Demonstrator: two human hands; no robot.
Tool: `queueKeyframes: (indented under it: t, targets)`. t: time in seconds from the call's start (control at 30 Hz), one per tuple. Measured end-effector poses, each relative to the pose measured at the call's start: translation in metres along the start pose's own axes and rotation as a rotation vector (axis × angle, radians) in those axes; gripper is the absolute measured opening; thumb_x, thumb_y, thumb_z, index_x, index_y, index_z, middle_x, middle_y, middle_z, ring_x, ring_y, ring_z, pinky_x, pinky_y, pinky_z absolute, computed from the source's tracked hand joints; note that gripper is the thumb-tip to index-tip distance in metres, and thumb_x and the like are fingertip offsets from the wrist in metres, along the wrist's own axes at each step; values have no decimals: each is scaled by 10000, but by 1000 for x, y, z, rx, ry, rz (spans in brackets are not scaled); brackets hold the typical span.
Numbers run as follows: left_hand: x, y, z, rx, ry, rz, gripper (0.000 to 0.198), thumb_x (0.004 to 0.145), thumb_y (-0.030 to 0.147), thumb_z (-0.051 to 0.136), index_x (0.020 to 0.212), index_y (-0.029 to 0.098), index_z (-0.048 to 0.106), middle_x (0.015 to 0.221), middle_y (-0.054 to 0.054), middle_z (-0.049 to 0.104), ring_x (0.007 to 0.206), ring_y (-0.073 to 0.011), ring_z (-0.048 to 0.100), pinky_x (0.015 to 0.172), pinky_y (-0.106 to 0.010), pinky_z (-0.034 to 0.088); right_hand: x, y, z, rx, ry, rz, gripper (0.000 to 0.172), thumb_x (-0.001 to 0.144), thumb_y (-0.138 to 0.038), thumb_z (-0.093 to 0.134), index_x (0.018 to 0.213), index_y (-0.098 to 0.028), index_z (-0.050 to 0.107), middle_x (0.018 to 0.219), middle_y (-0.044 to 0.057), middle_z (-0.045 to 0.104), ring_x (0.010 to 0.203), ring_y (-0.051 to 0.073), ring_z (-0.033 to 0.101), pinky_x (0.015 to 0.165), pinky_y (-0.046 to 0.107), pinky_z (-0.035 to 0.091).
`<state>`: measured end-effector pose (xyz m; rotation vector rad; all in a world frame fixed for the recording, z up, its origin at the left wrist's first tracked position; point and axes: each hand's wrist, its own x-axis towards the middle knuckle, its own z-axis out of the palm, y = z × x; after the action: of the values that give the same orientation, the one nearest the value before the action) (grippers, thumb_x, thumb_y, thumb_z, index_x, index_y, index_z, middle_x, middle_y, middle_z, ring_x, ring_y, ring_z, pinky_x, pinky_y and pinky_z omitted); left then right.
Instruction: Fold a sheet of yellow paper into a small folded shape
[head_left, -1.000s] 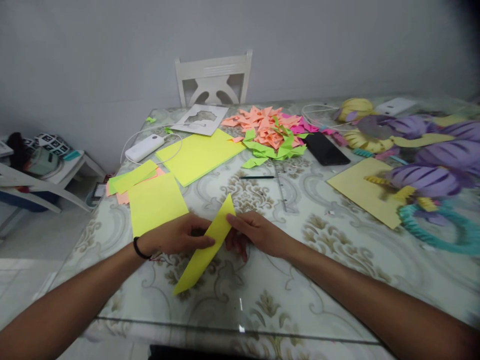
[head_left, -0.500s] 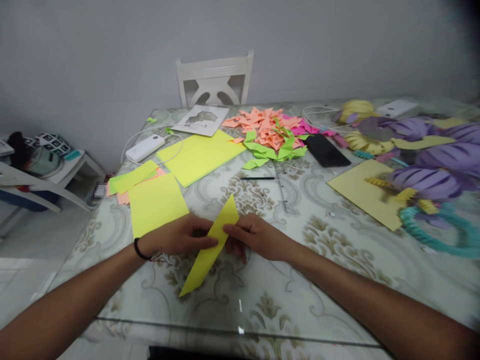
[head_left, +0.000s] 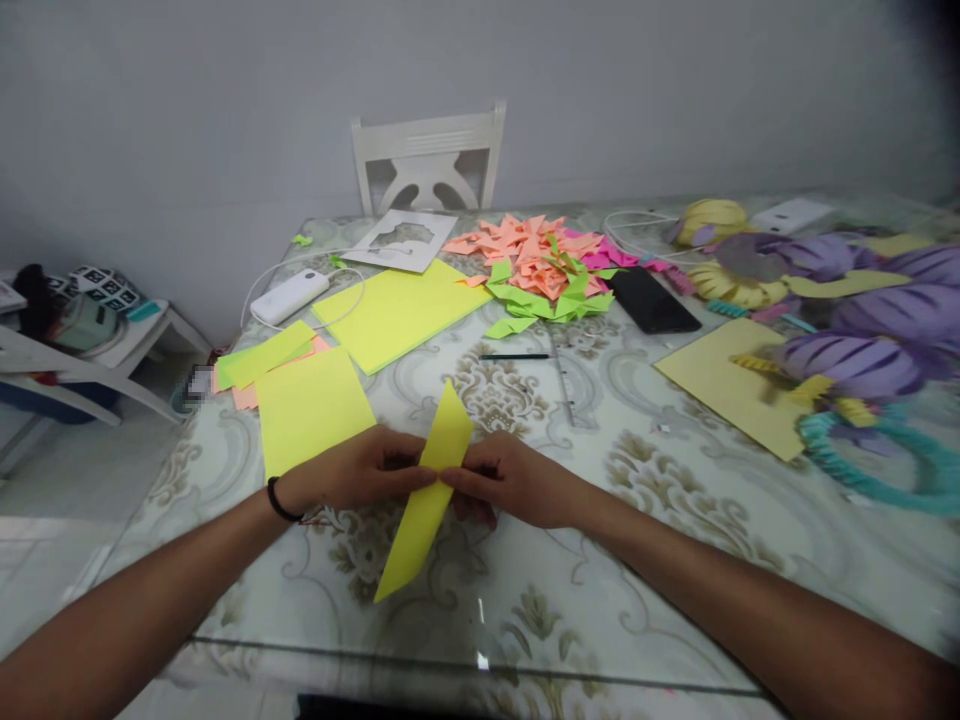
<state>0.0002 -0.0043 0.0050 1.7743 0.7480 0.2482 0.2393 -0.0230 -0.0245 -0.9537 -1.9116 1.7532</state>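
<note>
A folded strip of yellow paper (head_left: 420, 525) with slanted ends is held up above the table by both hands. My left hand (head_left: 379, 465), with a dark band at the wrist, pinches its left edge, thumb lying on the front face. From the other side my right hand (head_left: 510, 480) grips the strip, its thumb tip meeting the left thumb at the middle. The remaining fingers are partly hidden behind the paper. Close to my left hand lies a square yellow sheet (head_left: 315, 410), partly under the forearm.
Farther back are a stack of yellow sheets (head_left: 397, 310), a white power bank (head_left: 290, 296), a heap of folded paper pieces (head_left: 532, 260) and a black phone (head_left: 655, 300). A dark pencil-like stick (head_left: 514, 357) and a clear ruler (head_left: 562, 380) lie mid-table. Purple paper crafts (head_left: 847, 365) crowd the right.
The paper strip has turned a little more upright, its lower tip shifting right. My right thumb has moved slightly down and left to meet the left thumb.
</note>
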Motion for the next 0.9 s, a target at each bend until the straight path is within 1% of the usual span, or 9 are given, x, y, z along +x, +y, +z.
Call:
queueKeyframes:
  t: [0.1, 0.2, 0.3, 0.4, 0.5, 0.63, 0.77, 0.9]
  targets:
    - [0, -1, 0, -29, -18, -20, 356, 1007, 450, 556, 1092, 156, 737, 915, -49, 720, 740, -146, 583, 632, -230, 426, -1, -1, 1, 2, -7, -8, 464, 969, -564, 580, 803, -144, 688, 665, 21, 667, 529, 113, 590, 485, 200, 463]
    - [1, -2, 1, -70, 17, -31, 336, 1001, 441, 573, 1058, 152, 736, 874, -33, 700, 708, -125, 549, 617, -222, 400, -1, -3, 2, -15, -8, 7, 439, 963, -548, 590, 852, -139, 708, 675, 24, 661, 550, 118, 586, 498, 204, 459]
    - [1, -1, 2, -73, 26, -31, 310, 1000, 415, 585, 1049, 149, 735, 870, -28, 698, 708, -120, 545, 623, -221, 399, -2, -3, 3, -12, -7, 23, 445, 975, -530, 567, 817, -135, 698, 658, 24, 646, 537, 113, 561, 489, 205, 436]
    - [0, -1, 2, -50, 32, -32, 301, 992, 412, 603, 1042, 148, 739, 858, -22, 697, 700, -115, 540, 618, -218, 393, -1, -3, 4, -23, -6, 7, 442, 974, -519, 568, 782, -135, 673, 634, 16, 621, 518, 102, 522, 471, 200, 399]
    - [1, -3, 2, -87, 33, -38, 290, 985, 409, 618, 1030, 151, 742, 869, -23, 703, 708, -116, 554, 624, -219, 402, -1, -4, 3, -32, -3, -4, 426, 973, -522, 572, 830, -135, 679, 642, 10, 617, 526, 104, 529, 482, 202, 407]
    - [1, -6, 2, -155, 47, -50, 282, 972, 412, 640, 1001, 147, 734, 892, -33, 716, 733, -131, 586, 653, -234, 437, -2, -4, 1, -64, -25, -22, 383, 943, -515, 633, 884, -144, 708, 653, -1, 622, 559, 109, 550, 501, 199, 411]
    - [1, -5, 2, -124, 21, -47, 313, 982, 430, 623, 1082, 154, 730, 971, -56, 739, 781, -151, 616, 692, -254, 467, -2, -1, 0, -49, -30, 7, 397, 944, -523, 630, 872, -141, 712, 649, -3, 613, 563, 110, 548, 508, 202, 409]
    - [0, -3, 1, -76, -3, -24, 323, 989, 427, 614, 1102, 153, 743, 1004, -69, 748, 809, -160, 626, 704, -253, 470, -1, -1, 0, -47, -39, 9, 392, 948, -514, 620, 857, -139, 693, 642, -13, 578, 541, 100, 512, 489, 203, 376]
